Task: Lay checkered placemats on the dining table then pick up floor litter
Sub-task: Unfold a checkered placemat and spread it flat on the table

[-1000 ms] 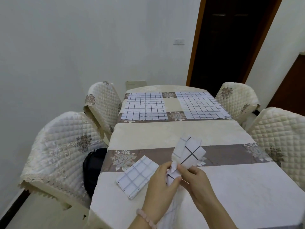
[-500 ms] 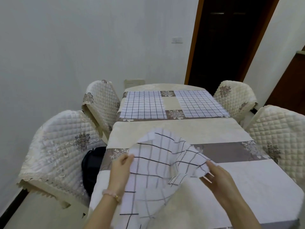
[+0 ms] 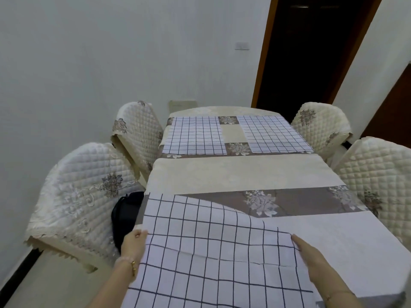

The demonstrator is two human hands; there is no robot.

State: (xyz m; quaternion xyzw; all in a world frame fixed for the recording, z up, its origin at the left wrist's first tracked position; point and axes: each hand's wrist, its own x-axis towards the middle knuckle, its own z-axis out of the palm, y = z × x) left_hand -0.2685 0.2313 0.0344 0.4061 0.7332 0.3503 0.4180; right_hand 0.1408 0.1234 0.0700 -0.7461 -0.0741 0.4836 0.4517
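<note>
A white checkered placemat [image 3: 206, 247] is spread wide over the near left part of the dining table [image 3: 240, 174]. My left hand [image 3: 133, 241] grips its left edge and my right hand [image 3: 309, 252] grips its right edge. Its far right corner still curves a little above the cloth. Two more checkered placemats lie flat side by side at the far end, a left one [image 3: 194, 135] and a right one [image 3: 274, 134]. The folded placemat seen earlier on the near left is now hidden under the spread one.
Quilted cream chairs flank the table: two on the left [image 3: 84, 196] [image 3: 139, 130], two on the right [image 3: 320, 123] [image 3: 378, 174]. A black bag [image 3: 125, 216] sits on the near left chair seat. A dark doorway [image 3: 315, 52] stands behind the table.
The folded placemat in my hands has been shaken open and pulled wide. My hands moved apart to its two side edges and lowered it toward the table.
</note>
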